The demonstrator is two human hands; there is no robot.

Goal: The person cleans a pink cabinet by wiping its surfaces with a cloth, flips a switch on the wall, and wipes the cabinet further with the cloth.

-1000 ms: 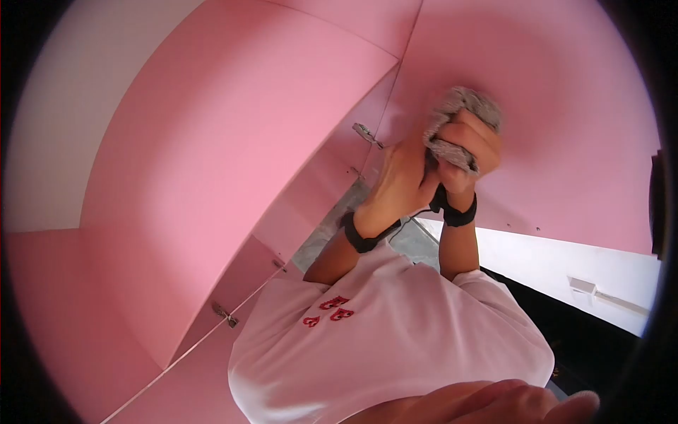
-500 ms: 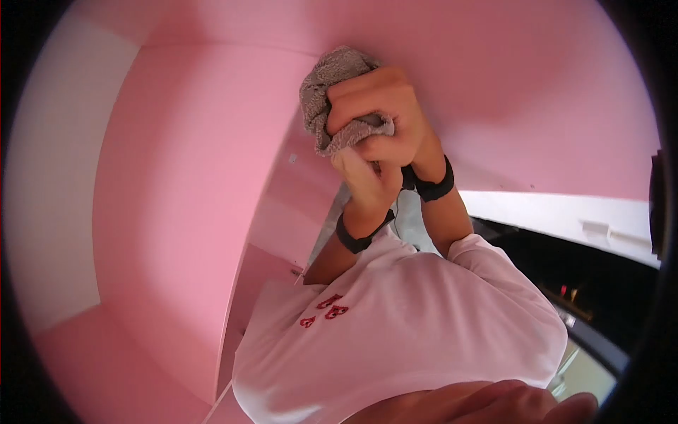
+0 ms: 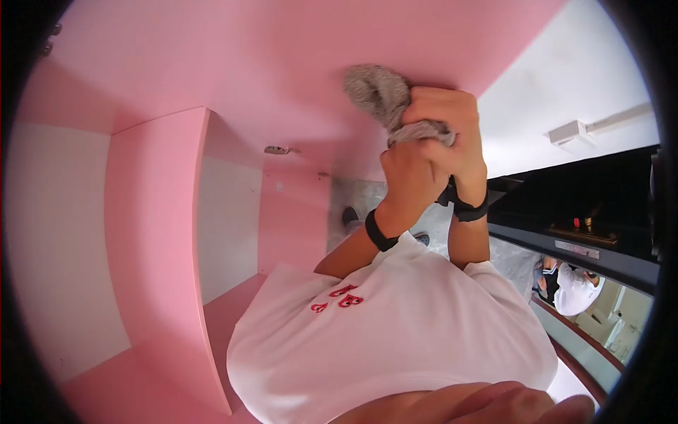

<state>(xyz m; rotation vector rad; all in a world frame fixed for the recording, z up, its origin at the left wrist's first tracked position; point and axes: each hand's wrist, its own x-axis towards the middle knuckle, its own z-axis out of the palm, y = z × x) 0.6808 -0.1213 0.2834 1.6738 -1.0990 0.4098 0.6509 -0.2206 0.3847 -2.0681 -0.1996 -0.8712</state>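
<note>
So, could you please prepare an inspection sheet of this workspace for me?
Surface: pink panel, with a metal fitting at picture left of the hands.
Job's things: grey cloth, bunched; contact with the panel unclear.
Clutter: small red item at the black unit, unidentifiable.
Hands: right hand grips the cloth; left hand is close against it, fingers partly hidden.
Cables: nothing seen clearly.
Surroundings: white box on a white surface; person in white top, lower right.
</note>
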